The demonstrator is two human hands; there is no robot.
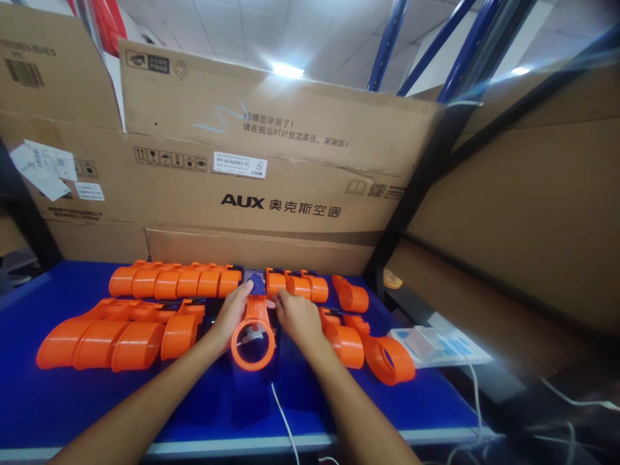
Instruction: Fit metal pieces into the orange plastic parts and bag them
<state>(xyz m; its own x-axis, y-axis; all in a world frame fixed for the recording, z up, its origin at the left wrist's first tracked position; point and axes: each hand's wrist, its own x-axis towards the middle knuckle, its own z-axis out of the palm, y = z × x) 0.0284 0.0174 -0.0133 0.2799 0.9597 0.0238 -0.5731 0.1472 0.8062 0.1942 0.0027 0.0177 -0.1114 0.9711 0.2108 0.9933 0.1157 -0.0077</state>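
Observation:
In front of me an orange plastic part with a round ring (252, 369) at its near end and a dark blue piece (257, 285) at its far end points toward me. My left hand (233, 315) is closed around its left side, the thumb lying on the blue piece. Close against the neck's right side, my right hand (298, 316) has its fingers curled; what they pinch, if anything, is hidden. Through the ring a shiny metal bit (252, 333) shows.
Similar orange parts stand in a back row (188, 282) and a front row (119, 342) on the blue tabletop (203, 407). One orange part (391, 360) lies beside a white tray (440, 347) at right. Cardboard (290, 174) walls the back; a white cable (285, 420) crosses the near edge.

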